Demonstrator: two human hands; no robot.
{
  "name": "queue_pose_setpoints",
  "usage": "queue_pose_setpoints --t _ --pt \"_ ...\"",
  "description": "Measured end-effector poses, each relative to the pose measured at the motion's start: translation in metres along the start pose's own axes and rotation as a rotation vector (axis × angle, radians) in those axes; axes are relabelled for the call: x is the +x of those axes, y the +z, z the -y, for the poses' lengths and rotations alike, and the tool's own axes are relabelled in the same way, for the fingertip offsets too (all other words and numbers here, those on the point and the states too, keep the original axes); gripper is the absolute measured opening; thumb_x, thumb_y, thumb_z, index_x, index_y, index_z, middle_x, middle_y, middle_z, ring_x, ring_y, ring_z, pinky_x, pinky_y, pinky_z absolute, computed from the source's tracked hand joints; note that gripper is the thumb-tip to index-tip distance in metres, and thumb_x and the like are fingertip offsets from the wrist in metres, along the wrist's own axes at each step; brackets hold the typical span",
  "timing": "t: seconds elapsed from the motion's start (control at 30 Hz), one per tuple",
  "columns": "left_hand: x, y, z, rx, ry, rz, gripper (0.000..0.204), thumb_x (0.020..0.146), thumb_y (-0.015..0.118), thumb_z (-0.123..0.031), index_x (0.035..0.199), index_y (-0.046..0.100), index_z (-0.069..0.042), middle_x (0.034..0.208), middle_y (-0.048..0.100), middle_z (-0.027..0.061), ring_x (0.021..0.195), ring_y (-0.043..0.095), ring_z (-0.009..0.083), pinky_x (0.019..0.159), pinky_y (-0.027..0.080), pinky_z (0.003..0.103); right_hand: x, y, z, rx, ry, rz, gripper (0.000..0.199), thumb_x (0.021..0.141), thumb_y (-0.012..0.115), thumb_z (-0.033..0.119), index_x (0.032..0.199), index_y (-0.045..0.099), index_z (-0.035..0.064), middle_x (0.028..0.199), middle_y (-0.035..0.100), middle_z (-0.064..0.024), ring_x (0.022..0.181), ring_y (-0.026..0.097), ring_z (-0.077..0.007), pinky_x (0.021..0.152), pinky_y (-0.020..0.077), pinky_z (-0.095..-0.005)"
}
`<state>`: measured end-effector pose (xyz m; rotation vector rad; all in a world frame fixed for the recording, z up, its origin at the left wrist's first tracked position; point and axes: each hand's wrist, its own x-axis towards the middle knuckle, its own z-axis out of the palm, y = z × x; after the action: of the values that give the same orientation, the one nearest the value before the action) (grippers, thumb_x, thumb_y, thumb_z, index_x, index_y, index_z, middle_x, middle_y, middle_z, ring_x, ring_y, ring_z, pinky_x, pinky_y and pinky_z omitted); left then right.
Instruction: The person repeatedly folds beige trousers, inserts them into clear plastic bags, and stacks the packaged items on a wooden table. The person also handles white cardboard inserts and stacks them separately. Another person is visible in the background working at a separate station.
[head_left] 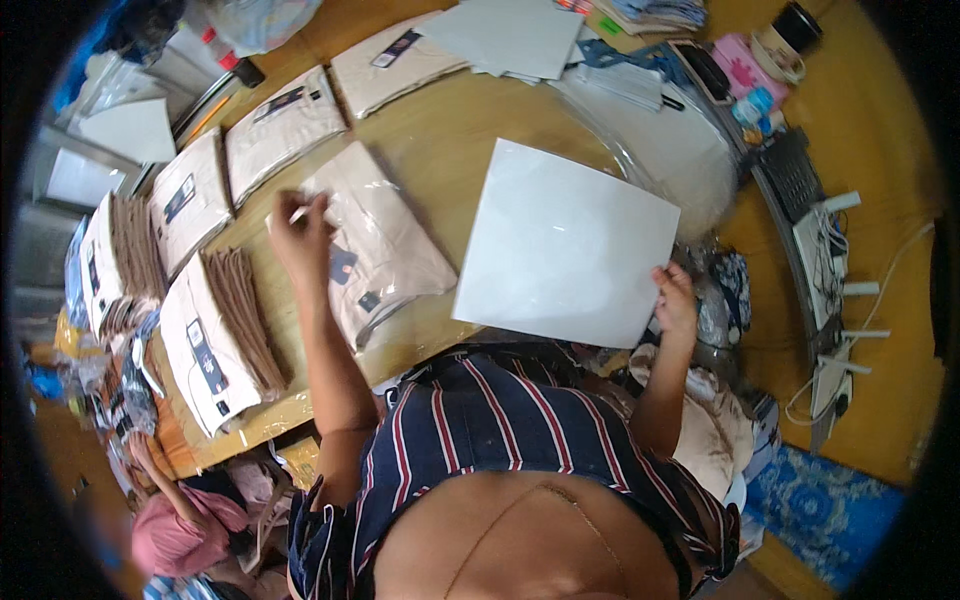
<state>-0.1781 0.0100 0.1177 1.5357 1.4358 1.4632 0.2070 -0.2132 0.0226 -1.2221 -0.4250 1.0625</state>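
Note:
My right hand [675, 300] grips the lower right edge of a large white sheet of card [565, 245], held tilted at the table's near edge. My left hand [303, 240] is closed, thumb and fingers pinched together over the left side of a folded beige garment [390, 235] in a clear plastic bag. Whether a bit of the bag lies between those fingers is too small to make out. The garment has dark tags and lies slanted on the wooden table [470, 120].
Stacks of folded beige garments [215, 340] stand at the left, with more packed garments [285, 130] behind. White sheets [510, 35], a phone [700, 70] and a pink item [745, 65] lie at the back. White routers [825, 260] are on the right. Another person in pink [190, 525] is at lower left.

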Motion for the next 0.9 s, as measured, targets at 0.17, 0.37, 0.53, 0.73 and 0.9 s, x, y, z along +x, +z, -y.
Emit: queue_pose_setpoints --t 0.17,0.37,0.53,0.73,0.9 --pt "-0.055 -0.113 0.026 0.270 -0.132 -0.312 0.016 0.077 0.056 -0.004 0.076 0.041 -0.002 0.060 0.045 0.0033 0.044 0.044 0.0073 0.038 0.036 0.020 0.110 0.009 0.049 -0.154 -0.013 -0.040 0.030 0.072 0.064 0.020 0.095 0.053 0.0028 0.085 0.058 -0.0043 0.071 0.054 -0.0120 0.057 0.0425 -0.0195" --pt "-0.130 -0.150 0.046 0.552 -0.300 -0.507 0.018 0.075 0.058 -0.004 0.080 0.041 0.001 0.064 0.049 0.0081 0.045 0.048 0.0120 0.039 0.036 0.027 0.197 0.124 0.056 -1.185 -0.658 -0.451 0.064 0.073 0.063 0.030 0.121 0.032 0.0026 0.082 0.057 -0.0099 0.078 0.054 -0.0206 0.069 0.0426 -0.0309" --pt "-0.146 -0.142 0.040 1.292 -0.244 -0.548 0.052 0.064 0.065 -0.005 0.109 0.040 -0.004 0.095 0.049 0.0180 0.089 0.048 0.0322 0.079 0.037 0.040 0.079 0.273 -0.039 -1.206 -0.478 0.420 0.060 0.071 0.064 0.031 0.119 0.036 0.0091 0.084 0.051 -0.0081 0.071 0.049 -0.0200 0.065 0.0422 -0.0315" --pt "-0.073 -0.101 0.005 1.232 -0.188 -0.119 0.020 0.067 0.063 -0.020 0.082 0.056 -0.009 0.089 0.047 0.0132 0.088 0.045 0.0279 0.069 0.035 0.038 0.043 0.314 -0.103 -1.063 -0.663 0.528 0.067 0.062 0.070 0.013 0.119 0.034 0.0120 0.090 0.051 -0.0163 0.082 0.052 -0.0293 0.068 0.0431 -0.0380" --pt "0.035 -0.081 0.060 1.075 0.104 0.104 0.009 0.071 0.055 -0.016 0.077 0.061 -0.016 0.096 0.048 0.0136 0.095 0.044 0.0295 0.074 0.037 0.040 0.044 0.320 -0.093 -1.079 -0.311 0.558 0.061 0.064 0.066 0.006 0.118 0.036 0.0119 0.089 0.052 -0.0142 0.066 0.055 -0.0252 0.061 0.0445 -0.0328"
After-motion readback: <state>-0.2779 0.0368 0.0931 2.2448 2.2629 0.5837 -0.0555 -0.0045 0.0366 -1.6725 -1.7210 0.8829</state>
